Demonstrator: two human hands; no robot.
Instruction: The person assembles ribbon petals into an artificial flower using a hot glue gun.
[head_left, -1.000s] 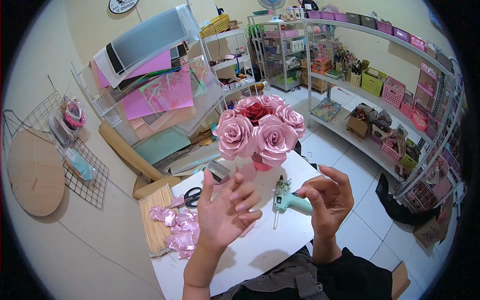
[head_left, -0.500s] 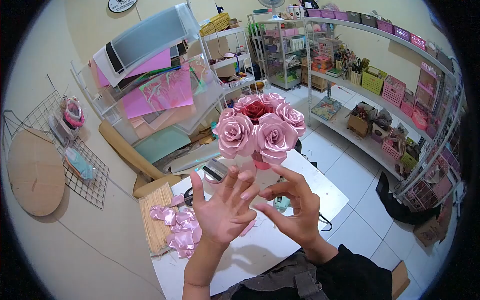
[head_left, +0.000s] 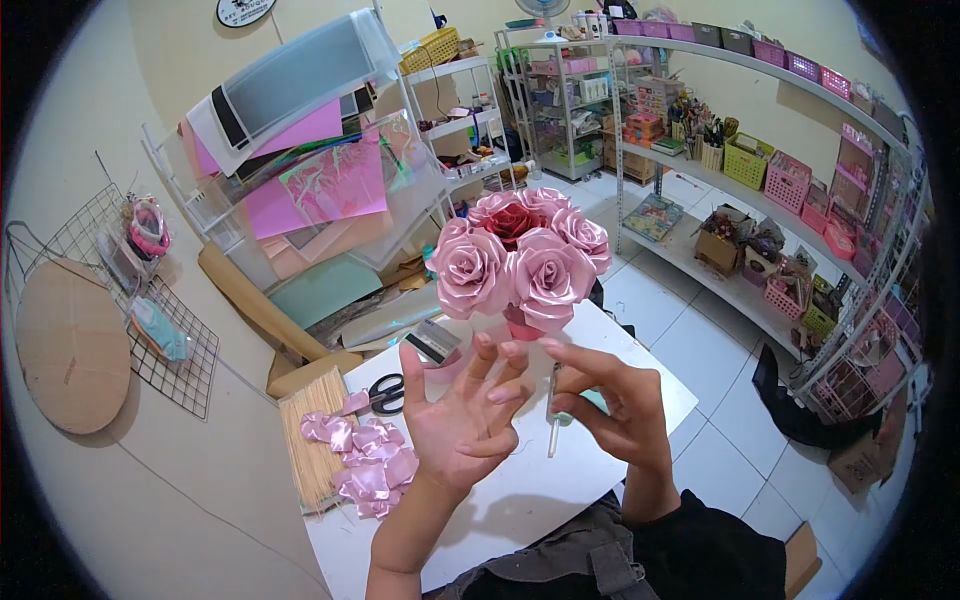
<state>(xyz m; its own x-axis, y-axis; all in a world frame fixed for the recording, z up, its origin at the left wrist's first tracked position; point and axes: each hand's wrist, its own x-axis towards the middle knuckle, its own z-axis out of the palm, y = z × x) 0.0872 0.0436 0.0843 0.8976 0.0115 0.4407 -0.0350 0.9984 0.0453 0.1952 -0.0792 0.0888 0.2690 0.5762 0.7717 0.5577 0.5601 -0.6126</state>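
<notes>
My left hand [head_left: 460, 420] is raised over the white table [head_left: 480, 540], palm up, with its fingers spread and nothing in them. To its right, my right hand [head_left: 625, 405] hovers with curved fingers, thumb and index finger apart, and nothing visible between them. Partly behind the right hand is a mint-green tool [head_left: 592, 400], whose kind I cannot make out. A thin, pale stick [head_left: 553, 430] shows beside that hand. Beyond both hands stands a bouquet of pink satin roses [head_left: 552, 275] around one dark red rose [head_left: 511, 222], in a pink holder [head_left: 522, 325].
Pink ribbon pieces [head_left: 375, 465] and thin wooden sticks [head_left: 308, 440] lie at the table's left, near black scissors [head_left: 387, 393] and a ribbon roll [head_left: 438, 365]. Metal shelves [head_left: 730, 185] with baskets stand at the right. Wrapping sheets [head_left: 320, 185] hang on a rack.
My right hand has moved right, away from the left hand, and the pale stick has come into sight. My left hand has shifted slightly right, uncovering more of the scissors.
</notes>
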